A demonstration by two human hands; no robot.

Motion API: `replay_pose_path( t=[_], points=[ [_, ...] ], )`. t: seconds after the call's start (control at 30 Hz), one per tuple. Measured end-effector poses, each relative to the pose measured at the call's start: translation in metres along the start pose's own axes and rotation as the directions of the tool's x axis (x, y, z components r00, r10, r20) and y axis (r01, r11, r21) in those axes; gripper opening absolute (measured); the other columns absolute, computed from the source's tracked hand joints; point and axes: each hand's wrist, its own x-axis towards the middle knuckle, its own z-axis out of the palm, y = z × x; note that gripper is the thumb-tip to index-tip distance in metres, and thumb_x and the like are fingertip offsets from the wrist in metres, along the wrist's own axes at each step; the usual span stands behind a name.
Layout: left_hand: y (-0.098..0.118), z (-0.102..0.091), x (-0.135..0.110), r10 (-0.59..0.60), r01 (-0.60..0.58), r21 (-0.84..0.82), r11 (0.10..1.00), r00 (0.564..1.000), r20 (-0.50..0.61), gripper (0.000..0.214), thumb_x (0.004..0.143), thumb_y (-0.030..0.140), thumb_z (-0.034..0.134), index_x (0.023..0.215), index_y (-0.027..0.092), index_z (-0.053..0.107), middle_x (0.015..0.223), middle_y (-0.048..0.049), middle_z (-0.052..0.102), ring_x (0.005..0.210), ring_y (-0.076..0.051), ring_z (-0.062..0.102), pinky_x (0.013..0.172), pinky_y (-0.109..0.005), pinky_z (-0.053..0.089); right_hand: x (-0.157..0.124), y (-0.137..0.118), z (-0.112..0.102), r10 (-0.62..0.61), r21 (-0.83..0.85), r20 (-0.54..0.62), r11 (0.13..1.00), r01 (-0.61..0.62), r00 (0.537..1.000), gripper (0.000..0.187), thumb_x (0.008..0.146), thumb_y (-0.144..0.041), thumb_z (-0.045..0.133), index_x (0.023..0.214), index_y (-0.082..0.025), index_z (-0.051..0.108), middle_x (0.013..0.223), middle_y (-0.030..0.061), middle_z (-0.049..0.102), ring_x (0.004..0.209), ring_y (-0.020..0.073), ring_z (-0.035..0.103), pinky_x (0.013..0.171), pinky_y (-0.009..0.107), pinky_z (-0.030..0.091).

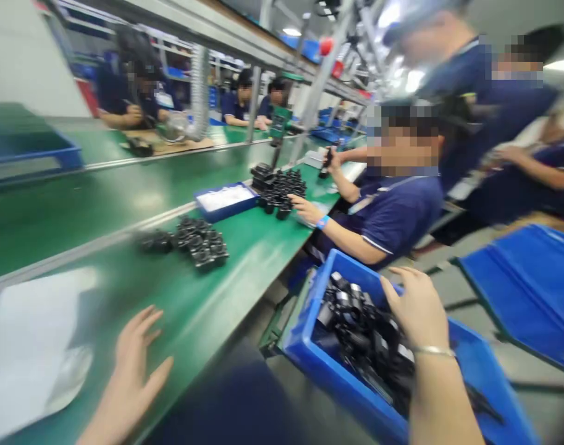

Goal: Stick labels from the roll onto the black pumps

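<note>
My left hand (136, 364) hovers at the near edge of the green worktable (235, 278), its fingers apart and nothing in them. To its left lies a white sheet (31, 346) on the table. At the right, my right hand (416, 306), with a bangle on the wrist, hangs over a blue crate (304, 337). Its thumb and fingers are spread and I see nothing held. Inside the crate is a heap of black parts (365, 334), blurred, whose kind I cannot make out. Farther up the table sits a cluster of small black parts (201, 241).
A blue tray with white contents (226, 201) stands beside another pile of black parts (282, 188). A seated co-worker (393, 204) reaches towards that pile. Blue panels (522, 290) stand right of the crate. A metal rail (91, 247) runs along the table's far side.
</note>
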Motion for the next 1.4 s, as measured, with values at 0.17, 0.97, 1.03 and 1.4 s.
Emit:
replay_pose_path(
  t=[0.17, 0.97, 1.03, 1.4],
  points=[
    [0.016, 0.000, 0.004, -0.090, 0.092, -0.025, 0.995, 0.994, 0.064, 0.059, 0.085, 0.017, 0.052, 0.139, 0.030, 0.032, 0.149, -0.0125, 0.026, 0.137, -0.029, 0.033, 0.102, -0.051, 0.047, -0.023, -0.161, 0.044, -0.456, 0.658, 0.298, 0.734, 0.165, 0.838, 0.022, 0.092, -0.034, 0.055, 0.111, -0.023, 0.059, 0.116, 0.0106, 0.060, 0.102, 0.0240, 0.061, 0.080, 0.036, 0.056],
    [0.005, -0.098, -0.067, -0.312, 0.510, 0.242, 0.825, 0.769, -0.558, 0.065, 0.083, 0.021, 0.060, 0.140, 0.021, 0.029, 0.139, -0.0155, 0.036, 0.133, -0.031, 0.036, 0.108, -0.054, 0.036, -0.107, -0.433, 0.095, -0.970, 0.966, 0.157, 0.190, 0.173, 0.187, 0.061, 0.079, -0.016, 0.061, 0.136, -0.024, 0.041, 0.140, 0.0115, 0.045, 0.131, 0.0295, 0.042, 0.109, 0.049, 0.040],
    [0.003, -0.098, -0.066, -0.366, 0.528, 0.181, 0.830, 0.759, -0.538, 0.061, 0.084, 0.023, 0.059, 0.139, 0.023, 0.031, 0.135, -0.0132, 0.041, 0.129, -0.029, 0.040, 0.106, -0.051, 0.038, -0.109, -0.434, 0.095, -0.969, 0.974, 0.149, 0.178, 0.138, 0.195, 0.059, 0.081, -0.019, 0.062, 0.136, -0.025, 0.041, 0.139, 0.0108, 0.045, 0.130, 0.0295, 0.043, 0.108, 0.049, 0.041],
    [-0.008, -0.119, 0.012, -0.494, 0.250, -0.543, 0.802, 0.788, -0.367, 0.037, 0.083, 0.027, 0.066, 0.115, 0.018, 0.050, 0.111, -0.0096, 0.057, 0.097, -0.020, 0.062, 0.081, -0.033, 0.055, -0.091, -0.439, 0.116, -0.925, 0.915, 0.286, 0.185, -0.359, 0.252, 0.039, 0.088, -0.035, 0.062, 0.124, -0.023, 0.060, 0.124, 0.0074, 0.061, 0.116, 0.0252, 0.057, 0.102, 0.041, 0.044]
  ],
)
